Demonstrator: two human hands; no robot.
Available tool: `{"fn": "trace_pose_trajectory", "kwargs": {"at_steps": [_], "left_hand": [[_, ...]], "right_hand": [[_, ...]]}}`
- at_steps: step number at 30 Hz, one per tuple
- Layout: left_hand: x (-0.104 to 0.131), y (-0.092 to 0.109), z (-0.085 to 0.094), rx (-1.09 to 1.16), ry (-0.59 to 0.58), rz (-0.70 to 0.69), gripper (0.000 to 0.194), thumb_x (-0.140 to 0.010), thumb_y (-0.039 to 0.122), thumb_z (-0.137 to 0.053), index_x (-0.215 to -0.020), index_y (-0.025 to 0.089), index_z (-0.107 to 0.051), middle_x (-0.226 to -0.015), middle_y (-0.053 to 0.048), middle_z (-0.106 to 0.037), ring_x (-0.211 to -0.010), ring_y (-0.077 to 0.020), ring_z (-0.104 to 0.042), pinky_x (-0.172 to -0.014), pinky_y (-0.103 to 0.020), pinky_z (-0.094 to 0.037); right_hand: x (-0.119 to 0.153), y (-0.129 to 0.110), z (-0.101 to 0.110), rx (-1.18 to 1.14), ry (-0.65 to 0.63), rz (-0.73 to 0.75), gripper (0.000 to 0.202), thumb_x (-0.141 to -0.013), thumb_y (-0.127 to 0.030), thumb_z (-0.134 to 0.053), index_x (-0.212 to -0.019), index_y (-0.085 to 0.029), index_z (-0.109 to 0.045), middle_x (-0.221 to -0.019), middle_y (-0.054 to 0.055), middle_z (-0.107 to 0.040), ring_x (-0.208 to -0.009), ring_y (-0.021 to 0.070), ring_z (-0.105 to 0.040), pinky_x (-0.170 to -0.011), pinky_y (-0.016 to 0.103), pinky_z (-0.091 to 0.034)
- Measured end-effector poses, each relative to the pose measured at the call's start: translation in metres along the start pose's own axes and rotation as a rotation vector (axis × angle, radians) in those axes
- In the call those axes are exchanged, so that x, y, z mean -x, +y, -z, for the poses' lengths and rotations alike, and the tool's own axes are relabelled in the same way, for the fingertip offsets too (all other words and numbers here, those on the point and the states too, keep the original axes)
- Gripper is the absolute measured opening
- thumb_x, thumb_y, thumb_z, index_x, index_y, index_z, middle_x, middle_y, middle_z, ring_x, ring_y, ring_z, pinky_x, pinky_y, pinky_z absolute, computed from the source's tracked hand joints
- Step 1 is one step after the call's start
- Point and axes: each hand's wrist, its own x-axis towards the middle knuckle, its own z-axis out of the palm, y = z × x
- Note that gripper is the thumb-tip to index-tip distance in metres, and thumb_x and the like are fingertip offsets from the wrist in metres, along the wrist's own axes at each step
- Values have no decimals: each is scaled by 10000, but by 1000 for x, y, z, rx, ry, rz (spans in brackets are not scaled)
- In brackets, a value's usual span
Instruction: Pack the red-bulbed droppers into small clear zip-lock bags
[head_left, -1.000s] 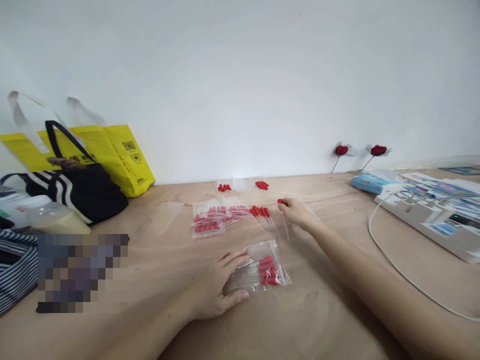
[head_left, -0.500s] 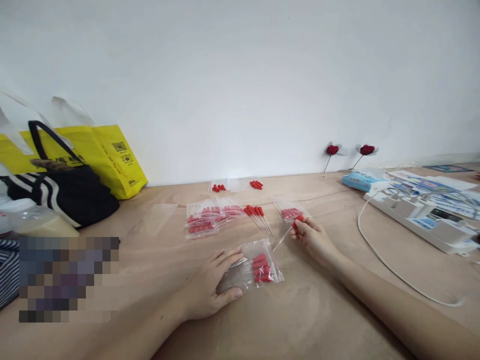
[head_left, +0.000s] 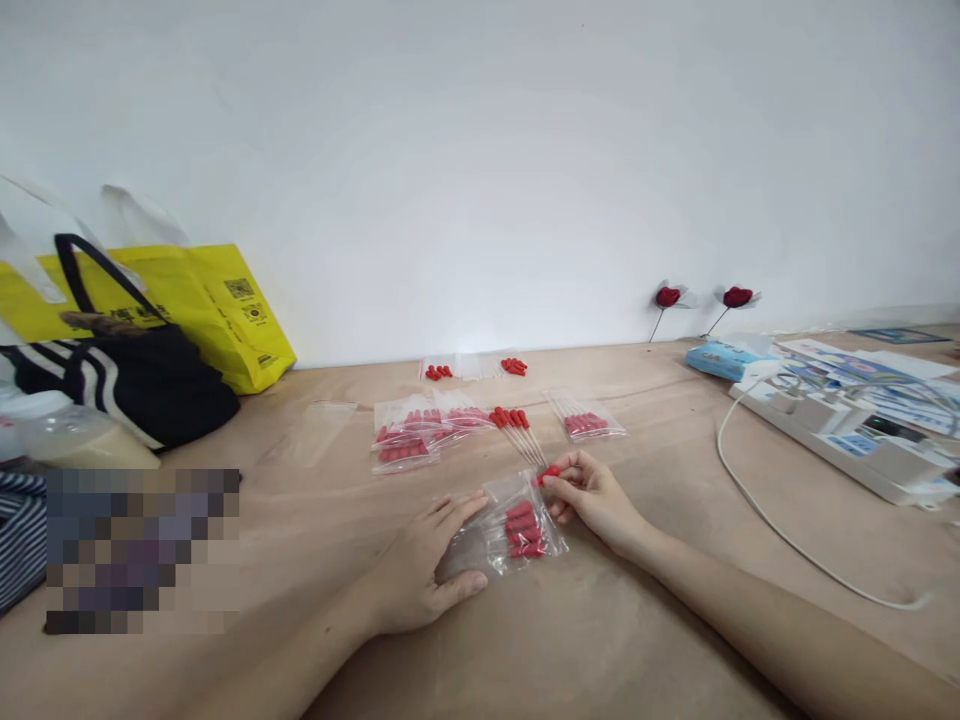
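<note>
A clear zip bag (head_left: 480, 549) lies flat in front of me, with several red-bulbed droppers (head_left: 523, 527) inside. My left hand (head_left: 430, 570) rests on the bag's left part, fingers spread, thumb towards the near edge. At the bag's upper right side, my right hand (head_left: 589, 500) pinches a dropper (head_left: 550, 474) by its red rubber bulb. This dropper's thin stem is hard to make out against the plastic. Just behind lie several loose droppers (head_left: 517, 430), fanned out with their bulbs pointing away from me.
Filled dropper bags (head_left: 416, 430) overlap at centre left; another filled bag (head_left: 587, 418) lies right. Loose red bulbs (head_left: 514, 367) lie by the wall. A flat clear bag (head_left: 330, 430), black bag (head_left: 150, 390) and yellow bag (head_left: 247, 345) are left. A power strip (head_left: 847, 440) with its cable stands right.
My right hand has moved left and nearer with the dropper, from beside the right-hand filled bag to the open bag's side. My left hand has stayed on the bag.
</note>
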Motion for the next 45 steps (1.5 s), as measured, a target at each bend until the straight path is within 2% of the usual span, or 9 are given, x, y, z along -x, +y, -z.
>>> {"fn": "trace_pose_trajectory", "kwargs": {"at_steps": [7,11,14,21,25,30,36,39,45], "left_hand": [[0,0,-1,-12,1,-1,649,-788,403,-505,-1335,253,-190,-1369,-55,-332,-1235,-275,-312,-1031,-481,-236],[0,1,0,1,1,-17,654,-788,410,-505,-1339,272,-181,-1368,-51,-335,-1224,-277,-331,-1029,-488,-231],[0,1,0,3,1,-19,645,-790,409,-503,-1338,277,-188,-1375,-48,-323,-1229,-277,-326,-1027,-488,-237],[0,0,-1,24,11,-24,623,-788,410,-507,-1328,279,-224,-1369,-39,-335,-1234,-266,-318,-1039,-482,-215],[1,0,0,23,2,-12,620,-799,420,-496,-1330,273,-214,-1382,-46,-311,-1244,-257,-302,-1034,-477,-231],[1,-1,-1,33,11,-13,609,-789,414,-508,-1320,276,-244,-1366,-47,-337,-1229,-261,-325,-1027,-468,-247],[3,2,-5,28,201,20,481,-827,427,-431,-1269,270,-325,-1426,-48,-162,-1260,-270,-261,-1005,-438,-291],[3,-7,7,-89,337,105,401,-850,402,-379,-1218,243,-384,-1390,-61,-238,-1251,-262,-275,-1016,-437,-274],[17,-73,51,-382,482,497,399,-817,406,-360,-1103,155,-481,-1216,-123,-461,-1157,-269,-410,-986,-400,-325]], "right_hand": [[-7,15,0,329,-72,72,252,-638,-369,-647,-750,-176,-531,-483,-46,-547,-380,80,-472,-363,185,-353],[-11,13,-3,333,-197,188,218,-670,-373,-612,-673,-155,-602,-690,27,-644,-623,136,-593,-567,243,-464],[-13,10,-8,286,-278,104,240,-683,-390,-580,-638,-156,-610,-640,18,-637,-589,136,-592,-540,247,-462],[-22,7,-7,278,-77,-8,258,-559,-297,-691,-702,-174,-515,-463,-79,-507,-353,57,-423,-332,161,-311],[-22,-3,-2,312,-220,-119,284,-716,-441,-536,-765,-161,-536,-523,-49,-561,-290,28,-329,-292,159,-205],[-16,-1,-5,317,-368,-4,337,-628,-464,-643,-636,-137,-564,-558,-20,-580,-476,73,-489,-476,190,-373],[-21,-2,-1,144,-233,76,390,-648,-554,-579,-674,-177,-483,-570,-41,-546,-496,89,-499,-506,217,-419],[-34,-13,17,37,-77,101,380,-649,-546,-580,-690,-184,-473,-545,-41,-538,-446,91,-492,-461,225,-429],[-66,-27,61,-92,384,186,160,-769,-343,-492,-794,-187,-519,-671,18,-629,-573,138,-609,-530,251,-501]]}}
